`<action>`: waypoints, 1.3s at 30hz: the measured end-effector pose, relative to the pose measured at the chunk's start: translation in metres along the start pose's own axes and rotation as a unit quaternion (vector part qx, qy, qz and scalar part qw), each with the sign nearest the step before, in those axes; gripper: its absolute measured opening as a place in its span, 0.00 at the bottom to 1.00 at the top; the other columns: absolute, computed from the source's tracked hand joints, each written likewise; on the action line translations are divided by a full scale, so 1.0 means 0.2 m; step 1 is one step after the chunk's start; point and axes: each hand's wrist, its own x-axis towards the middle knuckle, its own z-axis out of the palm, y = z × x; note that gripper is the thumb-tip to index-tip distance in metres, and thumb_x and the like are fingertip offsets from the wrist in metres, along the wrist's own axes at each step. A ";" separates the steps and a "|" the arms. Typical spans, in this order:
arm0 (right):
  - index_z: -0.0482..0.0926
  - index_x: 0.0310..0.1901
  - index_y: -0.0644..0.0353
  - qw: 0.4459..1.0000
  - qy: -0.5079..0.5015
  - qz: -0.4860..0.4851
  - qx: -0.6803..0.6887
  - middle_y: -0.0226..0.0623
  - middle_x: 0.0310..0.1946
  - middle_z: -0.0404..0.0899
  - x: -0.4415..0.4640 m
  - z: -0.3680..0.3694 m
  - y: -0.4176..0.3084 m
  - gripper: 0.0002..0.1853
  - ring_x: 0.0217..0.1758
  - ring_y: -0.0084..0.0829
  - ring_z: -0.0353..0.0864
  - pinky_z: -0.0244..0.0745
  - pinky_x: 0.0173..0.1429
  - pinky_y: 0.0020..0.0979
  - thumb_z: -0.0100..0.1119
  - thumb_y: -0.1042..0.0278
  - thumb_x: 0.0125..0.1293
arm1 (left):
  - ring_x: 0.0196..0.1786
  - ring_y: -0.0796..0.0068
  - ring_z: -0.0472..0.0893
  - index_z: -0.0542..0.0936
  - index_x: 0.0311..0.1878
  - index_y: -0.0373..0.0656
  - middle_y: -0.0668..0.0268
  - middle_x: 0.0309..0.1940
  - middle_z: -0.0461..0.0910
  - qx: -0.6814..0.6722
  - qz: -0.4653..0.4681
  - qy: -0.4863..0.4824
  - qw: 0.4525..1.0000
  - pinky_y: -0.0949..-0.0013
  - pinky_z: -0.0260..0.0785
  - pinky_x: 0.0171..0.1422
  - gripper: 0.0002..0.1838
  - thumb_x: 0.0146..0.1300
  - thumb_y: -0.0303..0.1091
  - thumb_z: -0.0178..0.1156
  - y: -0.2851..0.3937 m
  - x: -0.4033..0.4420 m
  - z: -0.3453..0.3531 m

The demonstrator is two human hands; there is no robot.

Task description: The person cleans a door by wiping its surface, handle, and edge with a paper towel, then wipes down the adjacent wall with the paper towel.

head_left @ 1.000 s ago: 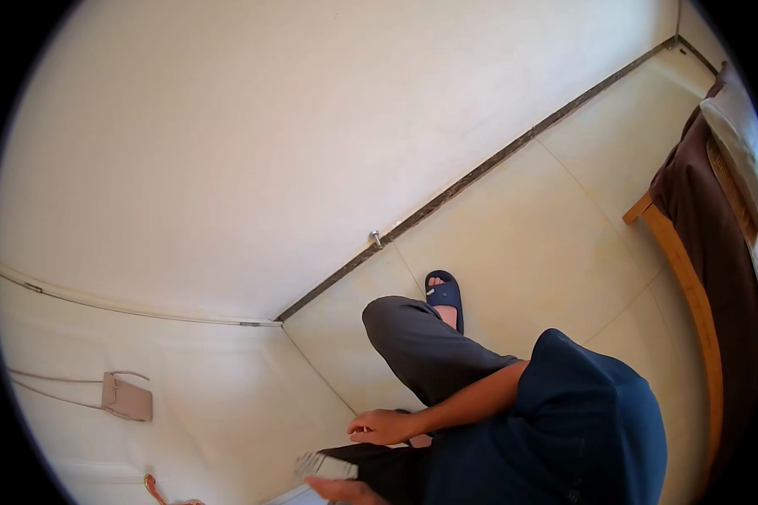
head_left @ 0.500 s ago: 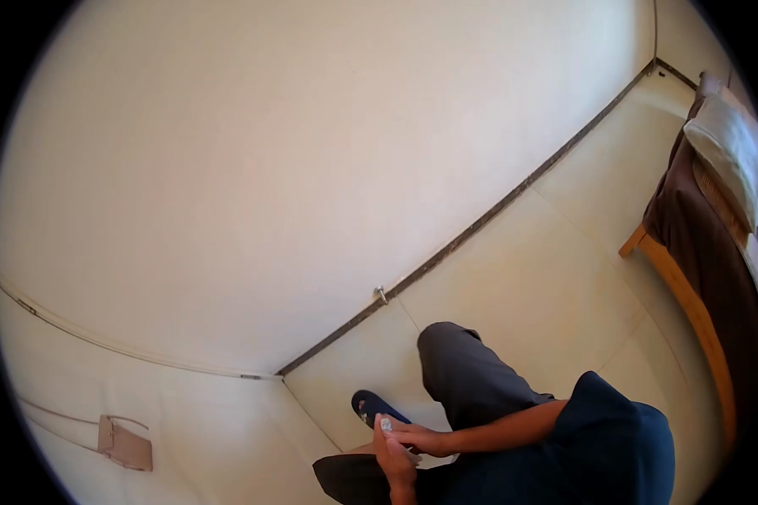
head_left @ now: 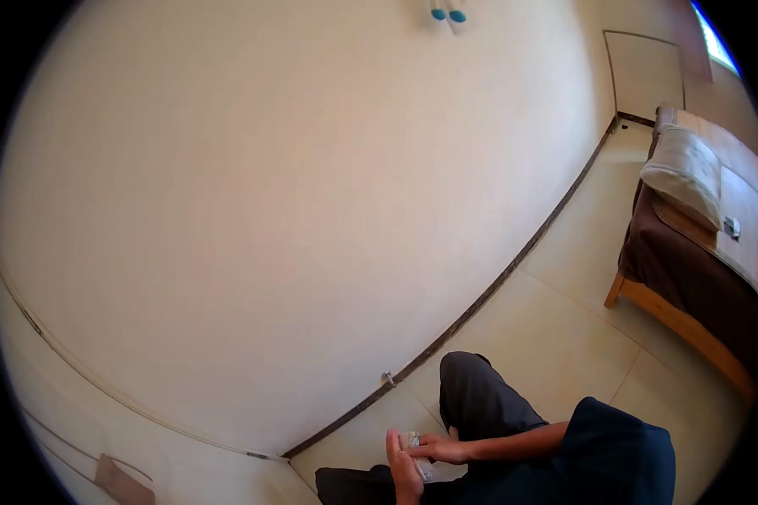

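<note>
Working together, the left hand point(head_left: 404, 475) and right hand point(head_left: 445, 450) met at a pale packet point(head_left: 409, 439) between the bent knees point(head_left: 480, 389) — a second earlier they had been apart, with the packet in the left alone. That made it two-handed work: the left hand held the packet against nearly straight fingers, while the right hand's fingers reached across onto it — whether gripping or merely pressing, the small view could not tell. More of the bed point(head_left: 689, 326) had come into sight.
</note>
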 end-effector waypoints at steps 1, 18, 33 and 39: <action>0.85 0.57 0.65 0.999 0.031 0.018 0.008 0.34 0.46 0.85 0.00 0.00 -0.01 0.28 0.48 0.26 0.81 0.76 0.53 0.29 0.59 0.43 0.78 | 0.84 0.50 0.62 0.61 0.81 0.26 0.41 0.82 0.59 -0.001 0.009 -0.004 1.000 0.53 0.55 0.86 0.37 0.87 0.53 0.37 -0.01 0.02 0.00; 0.84 0.57 0.67 0.949 0.267 -0.070 0.153 0.40 0.49 0.88 -0.11 -0.27 -0.20 0.20 0.48 0.30 0.88 0.83 0.53 0.34 0.67 0.64 0.68 | 0.50 0.70 0.84 0.80 0.61 0.30 0.61 0.47 0.84 -0.315 -0.355 -0.025 0.880 0.68 0.78 0.59 0.20 0.69 0.26 0.71 -0.09 0.48 0.14; 0.85 0.42 0.62 0.853 0.446 -0.248 0.112 0.32 0.34 0.85 0.10 -0.95 -0.87 0.15 0.33 0.22 0.84 0.82 0.36 0.33 0.73 0.57 0.71 | 0.39 0.71 0.87 0.84 0.55 0.34 0.59 0.43 0.88 -0.204 -0.274 0.056 0.938 0.67 0.83 0.45 0.11 0.77 0.31 0.65 0.05 0.83 0.03; 0.83 0.42 0.67 0.765 0.534 -0.361 -0.011 0.34 0.34 0.83 0.17 -1.42 -1.41 0.16 0.36 0.24 0.83 0.80 0.39 0.34 0.70 0.60 0.70 | 0.45 0.74 0.85 0.87 0.50 0.30 0.63 0.42 0.88 0.048 -0.161 0.258 0.951 0.71 0.77 0.56 0.10 0.73 0.29 0.67 -0.05 0.74 -0.43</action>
